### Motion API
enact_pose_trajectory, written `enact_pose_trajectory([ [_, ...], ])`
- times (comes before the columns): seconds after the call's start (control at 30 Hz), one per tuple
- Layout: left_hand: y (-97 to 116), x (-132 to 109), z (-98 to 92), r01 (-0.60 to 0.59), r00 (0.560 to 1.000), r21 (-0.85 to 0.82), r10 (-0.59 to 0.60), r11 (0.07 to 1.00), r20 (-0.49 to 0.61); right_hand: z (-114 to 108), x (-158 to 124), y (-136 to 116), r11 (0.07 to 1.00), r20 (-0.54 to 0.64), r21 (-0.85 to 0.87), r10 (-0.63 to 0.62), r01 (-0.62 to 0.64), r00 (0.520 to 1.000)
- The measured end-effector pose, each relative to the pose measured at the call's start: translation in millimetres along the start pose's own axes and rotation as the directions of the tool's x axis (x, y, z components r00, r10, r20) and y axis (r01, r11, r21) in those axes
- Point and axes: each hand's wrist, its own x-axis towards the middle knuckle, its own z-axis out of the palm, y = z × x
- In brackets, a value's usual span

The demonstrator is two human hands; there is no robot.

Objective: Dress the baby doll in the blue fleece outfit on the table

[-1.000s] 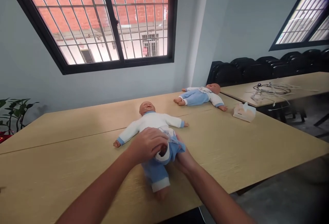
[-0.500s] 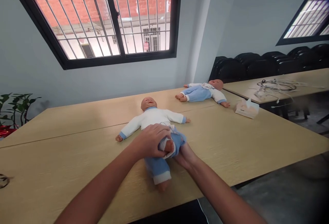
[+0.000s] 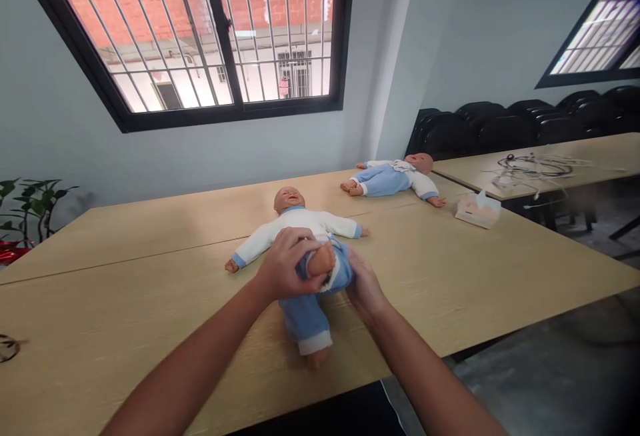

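Observation:
A baby doll [image 3: 300, 221] in a white top with blue cuffs lies on its back on the table, head away from me. One of its legs is raised and bent toward me, its bare foot [image 3: 323, 260] sticking out of the trouser cuff. My left hand [image 3: 289, 264] is closed round this leg and cuff from the left. On the right side, my right hand [image 3: 366, 284] grips the blue trousers [image 3: 343, 271]; its fingertips are partly hidden behind the cloth. The other trouser leg [image 3: 306, 323] lies stretched toward me, its foot showing below the white cuff.
A second doll [image 3: 383, 181] lies at the back right of the table [image 3: 165, 303]. Close to it stands a tissue box [image 3: 479, 211]. Coiled cables [image 3: 537, 166] rest on another table, with black chairs [image 3: 505, 129] behind. A potted plant [image 3: 37, 209] is at the left.
More of the raised foot shows out of the cuff, and it has tipped upward. My right hand has moved from under the trouser leg up along its right side. My left hand has risen slightly.

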Motion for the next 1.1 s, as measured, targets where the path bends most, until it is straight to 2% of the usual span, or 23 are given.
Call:
enact_pose_trajectory([
  [0.13,6.8,2.0,-2.2,-0.002,1.000,-0.034,0.001,0.999,-0.031,-12.2,28.5,3.7,0.984,-0.173,-0.170,-0.078,0.048,0.982],
  [0.27,9.5,-2.3,-0.9,-0.157,0.987,-0.042,0.155,0.987,-0.035,-14.7,70.1,-1.5,0.945,-0.249,-0.315,-0.178,0.094,0.952],
  [0.37,13.4,-6.1,3.7,-0.257,0.962,-0.063,0.261,0.964,0.077,-11.3,93.3,-4.0,0.918,-0.266,-0.382,-0.217,0.104,0.939],
  [0.47,21.0,-8.0,12.3,-0.206,0.959,-0.081,0.218,0.975,0.180,-10.3,97.2,-4.0,0.908,-0.303,-0.414,-0.211,0.071,0.929],
  [0.57,31.8,-10.1,23.8,-0.080,0.971,-0.014,0.081,0.997,0.224,-15.2,72.2,-7.0,0.915,-0.354,-0.402,-0.171,0.015,0.920],
  [0.67,44.0,-16.8,38.3,-0.034,0.955,0.047,0.018,0.998,0.297,-23.7,17.9,-16.7,0.941,-0.310,-0.330,-0.032,-0.076,0.950],
  [0.7,48.0,-20.1,43.7,-0.040,0.942,0.054,0.020,0.998,0.334,-26.5,-3.2,-21.5,0.958,-0.224,-0.246,0.090,-0.146,0.970],
  [0.73,51.7,-23.6,49.1,-0.052,0.926,0.057,0.027,0.997,0.377,-29.0,-23.6,-27.1,0.954,-0.119,-0.171,0.229,-0.247,0.966],
  [0.77,55.1,-27.0,54.3,-0.064,0.907,0.057,0.035,0.996,0.421,-31.1,-42.0,-33.1,0.932,-0.025,-0.128,0.338,-0.339,0.941],
  [0.83,59.0,-32.2,62.3,-0.097,0.862,0.016,0.075,0.995,0.501,-34.0,-69.0,-45.5,0.912,0.071,-0.097,0.405,-0.398,0.911],
  [0.9,56.2,-33.5,65.3,-0.107,0.830,-0.078,0.132,0.991,0.542,-36.5,-81.2,-56.1,0.904,0.096,-0.134,0.420,-0.406,0.903],
  [0.93,51.2,-32.4,64.6,-0.087,0.837,-0.122,0.139,0.989,0.529,-38.2,-82.7,-60.0,0.902,0.091,-0.167,0.417,-0.399,0.904],
  [0.97,43.4,-30.5,62.5,-0.045,0.865,-0.145,0.111,0.988,0.490,-40.3,-82.2,-62.8,0.896,0.082,-0.208,0.415,-0.392,0.906],
  [1.0,33.1,-28.0,59.2,0.024,0.907,-0.133,0.034,0.991,0.419,-42.9,-80.4,-64.4,0.891,0.064,-0.254,0.403,-0.375,0.913],
  [1.03,20.5,-25.2,54.9,0.129,0.944,-0.095,-0.093,0.987,0.317,-45.9,-78.2,-65.0,0.887,0.038,-0.308,0.374,-0.345,0.927],
  [1.07,6.3,-22.8,50.1,0.258,0.950,-0.048,-0.245,0.965,0.196,-49.3,-76.1,-64.7,0.877,0.014,-0.373,0.332,-0.303,0.943],
  [1.1,-8.5,-21.0,44.9,0.409,0.909,-0.015,-0.406,0.912,0.088,-52.8,-74.5,-63.6,0.855,-0.006,-0.452,0.283,-0.256,0.959],
])
